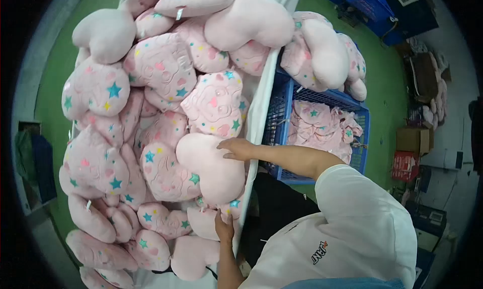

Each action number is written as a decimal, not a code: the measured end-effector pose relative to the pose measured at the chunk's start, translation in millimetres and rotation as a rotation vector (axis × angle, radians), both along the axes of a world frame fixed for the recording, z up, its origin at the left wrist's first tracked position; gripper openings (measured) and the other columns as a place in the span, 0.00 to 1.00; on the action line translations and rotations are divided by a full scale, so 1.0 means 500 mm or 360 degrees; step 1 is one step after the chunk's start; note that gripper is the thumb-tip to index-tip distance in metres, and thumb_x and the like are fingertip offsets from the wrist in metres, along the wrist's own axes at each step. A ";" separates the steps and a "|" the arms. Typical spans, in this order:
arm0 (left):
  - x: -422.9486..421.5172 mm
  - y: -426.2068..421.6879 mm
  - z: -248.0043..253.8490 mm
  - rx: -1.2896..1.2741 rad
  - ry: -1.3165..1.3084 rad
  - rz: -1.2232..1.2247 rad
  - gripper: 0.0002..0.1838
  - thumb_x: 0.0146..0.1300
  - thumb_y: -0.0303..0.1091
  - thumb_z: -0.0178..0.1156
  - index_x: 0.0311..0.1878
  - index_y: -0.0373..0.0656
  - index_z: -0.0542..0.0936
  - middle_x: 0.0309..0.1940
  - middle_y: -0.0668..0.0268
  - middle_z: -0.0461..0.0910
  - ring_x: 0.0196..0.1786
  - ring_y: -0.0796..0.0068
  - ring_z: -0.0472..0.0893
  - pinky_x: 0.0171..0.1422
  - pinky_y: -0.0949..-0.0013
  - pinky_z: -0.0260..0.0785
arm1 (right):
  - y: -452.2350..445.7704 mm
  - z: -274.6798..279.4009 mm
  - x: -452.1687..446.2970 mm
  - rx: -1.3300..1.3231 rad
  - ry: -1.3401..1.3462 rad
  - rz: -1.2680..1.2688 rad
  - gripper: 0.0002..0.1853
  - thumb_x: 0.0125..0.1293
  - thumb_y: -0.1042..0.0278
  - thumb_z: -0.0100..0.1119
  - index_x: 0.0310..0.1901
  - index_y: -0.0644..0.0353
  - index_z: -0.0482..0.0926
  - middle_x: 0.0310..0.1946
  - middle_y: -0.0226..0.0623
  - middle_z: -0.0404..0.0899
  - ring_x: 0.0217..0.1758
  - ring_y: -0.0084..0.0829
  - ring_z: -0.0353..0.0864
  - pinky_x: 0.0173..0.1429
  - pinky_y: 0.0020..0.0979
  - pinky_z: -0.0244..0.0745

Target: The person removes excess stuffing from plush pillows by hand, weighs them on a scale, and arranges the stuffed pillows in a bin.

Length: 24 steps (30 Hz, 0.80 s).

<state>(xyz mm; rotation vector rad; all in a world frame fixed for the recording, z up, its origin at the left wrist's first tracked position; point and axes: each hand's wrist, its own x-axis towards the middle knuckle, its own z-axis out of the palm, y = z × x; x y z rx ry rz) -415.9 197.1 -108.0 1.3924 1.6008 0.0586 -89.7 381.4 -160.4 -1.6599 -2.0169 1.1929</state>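
Observation:
Pale pink plush cushions lie heaped over a white-covered table. My right hand rests on top of a plain pink cushion, its fingers stretched out over the upper right part. Nearer the table's edge, my left hand is just below that cushion, with thumb and fingers apart. It touches or lies beside another plain cushion; the exact contact is hard to see. Around them are cushions with an embossed face and coloured stars, such as one cushion on the left and another cushion above.
A blue plastic crate beside the table holds pink starred fabric pieces. More cushions are piled at its far end. Cardboard boxes and a red box stand along the right wall. The floor is green.

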 end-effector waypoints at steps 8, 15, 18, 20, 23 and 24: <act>0.053 0.108 -0.038 -0.0257 0.0077 -0.0175 0.31 0.67 0.38 0.64 0.69 0.30 0.71 0.59 0.45 0.80 0.60 0.49 0.80 0.65 0.58 0.73 | -0.108 0.068 0.401 -0.0284 0.0590 -0.1797 0.21 0.73 0.57 0.61 0.61 0.60 0.76 0.48 0.38 0.83 0.44 0.28 0.81 0.49 0.27 0.78; 0.107 0.186 -0.042 -0.0430 0.0057 -0.0064 0.30 0.68 0.38 0.62 0.69 0.31 0.71 0.59 0.45 0.80 0.60 0.52 0.81 0.64 0.60 0.73 | -0.157 0.069 0.748 0.0149 0.1934 -0.2861 0.41 0.66 0.32 0.63 0.65 0.62 0.71 0.51 0.44 0.77 0.44 0.37 0.80 0.45 0.36 0.85; 0.151 0.220 0.012 -0.0492 0.0139 -0.0092 0.29 0.69 0.37 0.62 0.69 0.32 0.71 0.59 0.44 0.80 0.60 0.51 0.81 0.65 0.59 0.73 | -0.153 0.008 0.874 0.0239 0.1936 -0.3137 0.49 0.60 0.28 0.66 0.69 0.64 0.67 0.59 0.55 0.75 0.55 0.53 0.81 0.54 0.48 0.84; 0.156 0.229 0.002 -0.0449 0.0081 -0.0132 0.28 0.69 0.36 0.62 0.69 0.32 0.72 0.59 0.44 0.80 0.60 0.51 0.81 0.66 0.59 0.73 | -0.130 0.023 0.894 0.0395 0.1899 -0.3327 0.48 0.60 0.33 0.70 0.69 0.64 0.66 0.60 0.56 0.76 0.58 0.54 0.81 0.55 0.51 0.84; 0.157 0.223 0.005 -0.0507 0.0091 -0.0077 0.29 0.69 0.37 0.62 0.69 0.32 0.72 0.59 0.44 0.80 0.60 0.51 0.81 0.65 0.59 0.73 | -0.132 -0.017 0.944 0.0536 0.1960 -0.3299 0.42 0.62 0.47 0.72 0.70 0.65 0.67 0.60 0.57 0.76 0.57 0.50 0.82 0.55 0.48 0.85; 0.155 0.220 0.007 -0.0528 0.0079 -0.0045 0.29 0.69 0.37 0.62 0.69 0.32 0.72 0.59 0.44 0.80 0.60 0.52 0.81 0.65 0.59 0.74 | -0.137 -0.021 0.954 0.0545 0.1938 -0.3304 0.41 0.62 0.49 0.71 0.69 0.66 0.67 0.60 0.57 0.77 0.56 0.49 0.82 0.55 0.46 0.84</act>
